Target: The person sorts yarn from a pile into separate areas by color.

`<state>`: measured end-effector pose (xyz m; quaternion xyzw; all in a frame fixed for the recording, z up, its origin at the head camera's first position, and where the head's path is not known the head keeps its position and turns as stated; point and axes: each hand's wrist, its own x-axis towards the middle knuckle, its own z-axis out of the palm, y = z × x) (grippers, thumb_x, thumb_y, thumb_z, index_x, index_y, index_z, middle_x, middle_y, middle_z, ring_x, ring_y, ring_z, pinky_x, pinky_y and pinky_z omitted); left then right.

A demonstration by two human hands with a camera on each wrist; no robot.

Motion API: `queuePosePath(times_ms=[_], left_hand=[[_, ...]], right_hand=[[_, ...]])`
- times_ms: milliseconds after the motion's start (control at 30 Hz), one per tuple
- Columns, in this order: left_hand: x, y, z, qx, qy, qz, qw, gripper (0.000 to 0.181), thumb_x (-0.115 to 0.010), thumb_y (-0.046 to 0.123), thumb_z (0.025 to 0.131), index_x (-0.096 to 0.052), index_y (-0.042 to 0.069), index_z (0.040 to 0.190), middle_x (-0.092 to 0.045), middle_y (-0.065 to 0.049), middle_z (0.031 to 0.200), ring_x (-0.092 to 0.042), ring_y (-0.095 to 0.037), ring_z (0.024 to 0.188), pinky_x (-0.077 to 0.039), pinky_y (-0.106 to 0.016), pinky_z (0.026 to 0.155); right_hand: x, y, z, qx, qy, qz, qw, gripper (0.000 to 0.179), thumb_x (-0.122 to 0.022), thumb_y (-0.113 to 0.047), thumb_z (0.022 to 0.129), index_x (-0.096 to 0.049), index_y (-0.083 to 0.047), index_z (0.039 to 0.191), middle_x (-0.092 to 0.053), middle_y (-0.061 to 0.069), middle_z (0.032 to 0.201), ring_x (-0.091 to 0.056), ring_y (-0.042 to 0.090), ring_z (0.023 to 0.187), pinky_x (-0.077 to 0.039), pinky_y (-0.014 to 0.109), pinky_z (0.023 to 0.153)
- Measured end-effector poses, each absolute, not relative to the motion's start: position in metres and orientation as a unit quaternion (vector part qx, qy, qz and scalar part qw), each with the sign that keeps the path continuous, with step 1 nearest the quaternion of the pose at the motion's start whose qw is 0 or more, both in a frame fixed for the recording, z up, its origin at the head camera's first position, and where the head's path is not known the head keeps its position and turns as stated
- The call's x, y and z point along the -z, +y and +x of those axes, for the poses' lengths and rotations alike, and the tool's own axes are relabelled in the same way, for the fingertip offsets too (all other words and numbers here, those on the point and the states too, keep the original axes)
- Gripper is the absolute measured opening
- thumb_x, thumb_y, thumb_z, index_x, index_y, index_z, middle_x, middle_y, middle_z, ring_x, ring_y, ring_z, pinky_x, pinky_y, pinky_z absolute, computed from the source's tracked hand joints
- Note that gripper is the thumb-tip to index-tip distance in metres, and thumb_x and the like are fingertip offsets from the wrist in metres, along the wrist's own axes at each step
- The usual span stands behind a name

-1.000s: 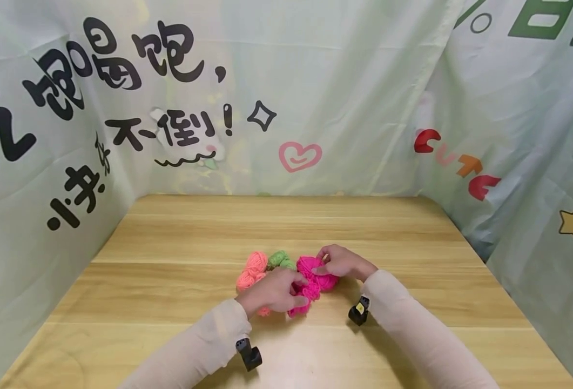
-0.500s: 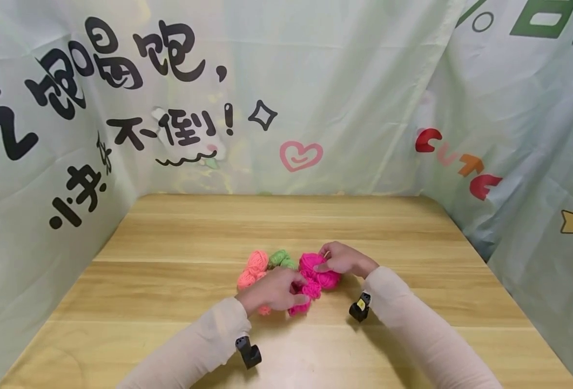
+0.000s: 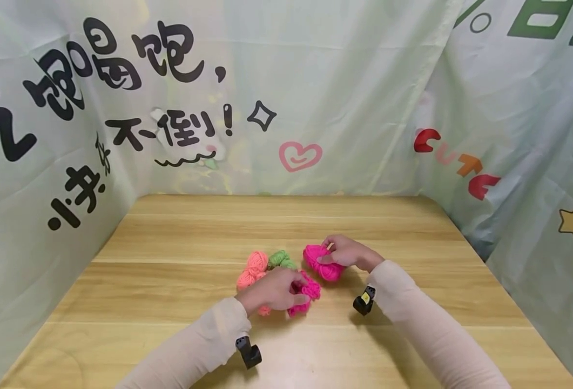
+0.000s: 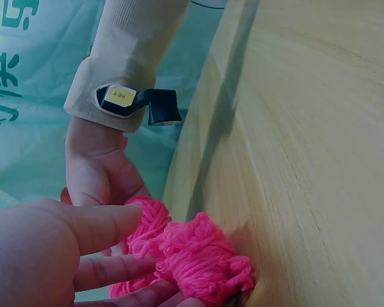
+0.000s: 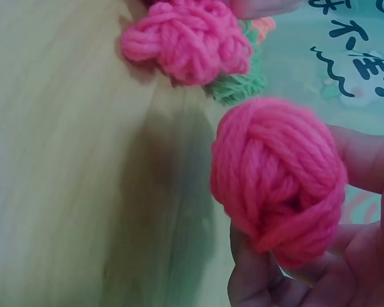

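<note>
My right hand [image 3: 346,252] grips a bright pink ball of yarn [image 3: 324,265] between thumb and fingers; the right wrist view shows this wound ball [image 5: 278,179] held off the table. To its lower left, a second, lumpier pink yarn bundle [image 3: 310,286] sits on the table. My left hand [image 3: 272,289] holds that bundle, with thumb and fingers on either side of it in the left wrist view, where the bundle [image 4: 201,259] shows loose loops. Part of it is hidden behind the left hand in the head view.
Coral yarn [image 3: 254,270] lies left of and partly under my left hand. Green yarn [image 3: 281,259] rests just behind it. The wooden table [image 3: 194,227] ends at a printed cloth backdrop [image 3: 354,108] on the back and sides.
My right hand has moved away and slightly up to the right with the pink yarn ball, opening a gap from the other pink bundle. The left hand has stayed in place.
</note>
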<state>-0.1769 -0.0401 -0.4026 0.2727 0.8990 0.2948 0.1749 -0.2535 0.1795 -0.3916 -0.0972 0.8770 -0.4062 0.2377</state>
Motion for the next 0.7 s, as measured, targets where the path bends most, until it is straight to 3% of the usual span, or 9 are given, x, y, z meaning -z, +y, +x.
queuePosePath(times_ms=[333,700], left_hand=[[0.402,-0.038,-0.178,-0.299,0.9,0.265,0.176,0.02,-0.07,0.027,0.09,-0.069,0.012,0.103,-0.06,0.008,0.077,-0.055,-0.007,0.064,-0.049,-0.022,0.064],[0.397,-0.038,-0.176,-0.286,0.903,0.272,0.169,0.025,-0.071,0.027,0.09,-0.069,0.009,0.108,-0.062,0.009,0.085,-0.056,-0.005,0.072,-0.049,-0.022,0.07]], right_hand=[[0.385,0.187,-0.259,0.422,0.872,-0.092,0.229,0.039,-0.069,-0.015,0.09,-0.05,0.004,0.118,-0.056,0.015,0.098,-0.056,0.018,0.077,-0.052,0.03,0.061],[0.381,0.197,-0.264,0.44,0.862,-0.083,0.237,0.034,-0.066,-0.012,0.091,-0.048,0.003,0.115,-0.059,0.016,0.097,-0.062,0.02,0.075,-0.056,0.033,0.061]])
